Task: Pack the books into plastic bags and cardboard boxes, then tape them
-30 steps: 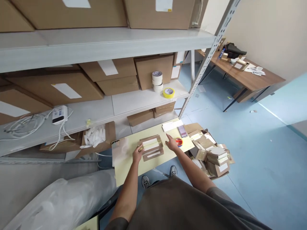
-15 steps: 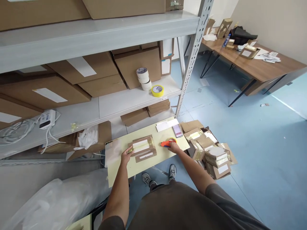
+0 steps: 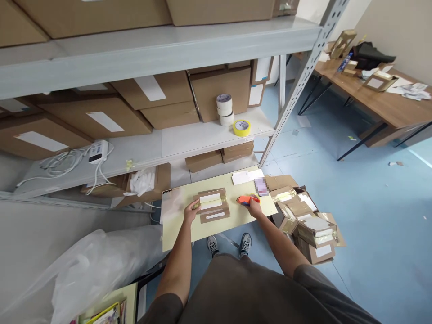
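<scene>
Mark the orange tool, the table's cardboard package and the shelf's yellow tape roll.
Orange tool [image 3: 243, 199]: head view, orange body.
Cardboard package [image 3: 213, 210]: head view, brown middle.
Yellow tape roll [image 3: 241, 132]: head view, yellow outer side.

Right hand [image 3: 255, 209] now gripping orange tape dispenser [image 3: 243, 200]; a second ago, open beside it, not holding.

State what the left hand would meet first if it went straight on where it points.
The left hand would likely meet the cardboard box first: it is right at the box's left end, though actual contact is hard to judge.
</scene>
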Motion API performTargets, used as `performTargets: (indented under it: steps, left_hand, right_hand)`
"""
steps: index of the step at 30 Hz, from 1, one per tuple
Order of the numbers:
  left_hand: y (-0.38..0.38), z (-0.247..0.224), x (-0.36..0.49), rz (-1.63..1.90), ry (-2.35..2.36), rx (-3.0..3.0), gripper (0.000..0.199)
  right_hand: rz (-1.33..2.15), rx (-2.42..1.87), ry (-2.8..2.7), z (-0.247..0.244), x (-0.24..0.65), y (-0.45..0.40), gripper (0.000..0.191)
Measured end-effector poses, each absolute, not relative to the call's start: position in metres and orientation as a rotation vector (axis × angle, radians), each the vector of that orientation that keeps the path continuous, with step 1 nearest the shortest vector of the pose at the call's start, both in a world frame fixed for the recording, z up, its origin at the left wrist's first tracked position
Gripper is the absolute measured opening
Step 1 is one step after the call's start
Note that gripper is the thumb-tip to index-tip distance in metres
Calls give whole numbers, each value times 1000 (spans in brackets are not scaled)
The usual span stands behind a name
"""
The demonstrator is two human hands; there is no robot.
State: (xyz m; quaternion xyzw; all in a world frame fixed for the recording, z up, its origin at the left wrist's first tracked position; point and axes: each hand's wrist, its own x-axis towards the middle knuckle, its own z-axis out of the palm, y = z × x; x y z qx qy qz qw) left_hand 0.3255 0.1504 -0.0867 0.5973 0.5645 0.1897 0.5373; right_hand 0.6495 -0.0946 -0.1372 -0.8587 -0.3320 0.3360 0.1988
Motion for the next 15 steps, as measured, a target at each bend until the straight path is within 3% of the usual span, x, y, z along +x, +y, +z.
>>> performTargets:
  steps: [7,15]
  left_hand:
    - [145,-95,324,513,1259,1443,54]
    - [138,-97,325,528,1260,1445,50]
  right_hand:
    - [799,-2134,-1082,-67,628,-85,38]
    - [1153,-1606,-1349,-16,587,-6,43]
